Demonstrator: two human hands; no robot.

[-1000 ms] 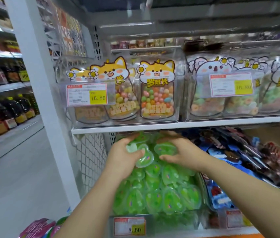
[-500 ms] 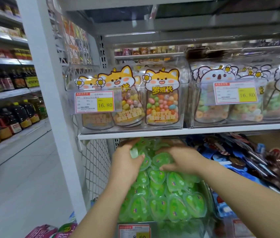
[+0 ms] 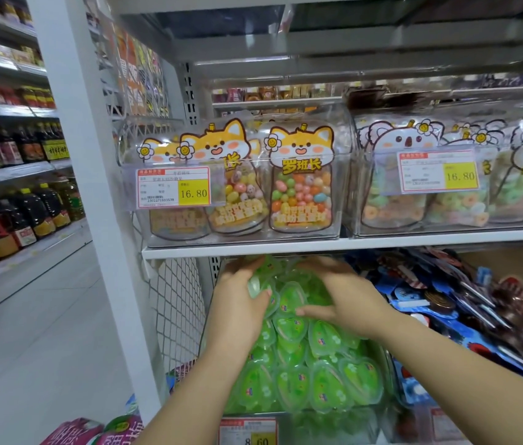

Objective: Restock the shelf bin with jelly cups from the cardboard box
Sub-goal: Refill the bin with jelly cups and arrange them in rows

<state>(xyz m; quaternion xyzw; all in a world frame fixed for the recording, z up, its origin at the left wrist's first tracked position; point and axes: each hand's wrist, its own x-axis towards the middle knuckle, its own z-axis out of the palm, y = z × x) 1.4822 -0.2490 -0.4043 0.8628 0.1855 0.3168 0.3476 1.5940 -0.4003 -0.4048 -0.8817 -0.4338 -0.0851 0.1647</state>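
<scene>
Far left of the frame, dark bottles line the next aisle's shelves, then a white post cuts down the picture. Up on the shelf, centre, cat-topped candy bags stand in a clear box behind a 16.80 tag. Below that shelf, centre frame, here's the action: the left hand has its thumb and fingers curled round a pale cup at the top left of the heap. The green jelly cups are piled high in the clear bin, spilling down toward the bottom edge. The right hand lies palm-down on the top of the pile, thumb stuck out leftward, fingers blurred but looking fairly straight and spread. Upper right, koala bags of ring sweets; lower right, dark blue packets just beside the bin.
</scene>
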